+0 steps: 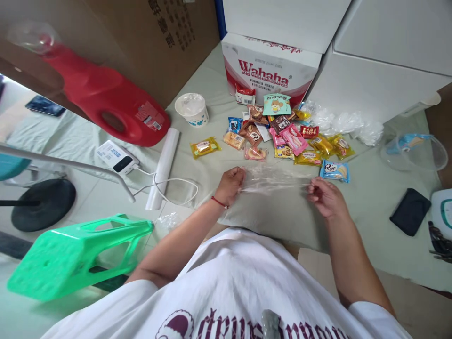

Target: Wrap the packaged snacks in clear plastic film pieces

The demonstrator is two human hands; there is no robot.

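My left hand [230, 184] and my right hand [325, 196] each pinch one end of a clear plastic bag [275, 178], stretched flat between them just above the pale green cloth [370, 197]. Beyond the bag lies a heap of wrapped snacks [282, 134], among them a pink wafer pack [294, 139], a blue Q-brand pack [334, 171] close to my right hand, and a yellow pack [205, 147] lying apart to the left. A red cord circles my left wrist.
A Wahaha water carton [268, 70] and white boxes stand behind the snacks. A white paper cup [192, 109], a red jug [106, 96], a roll of bags [163, 167], a power bank with cable [118, 157], a green stool [77, 254], crumpled plastic [342, 123], a clear bowl [415, 151] and a black pouch [410, 212] surround me.
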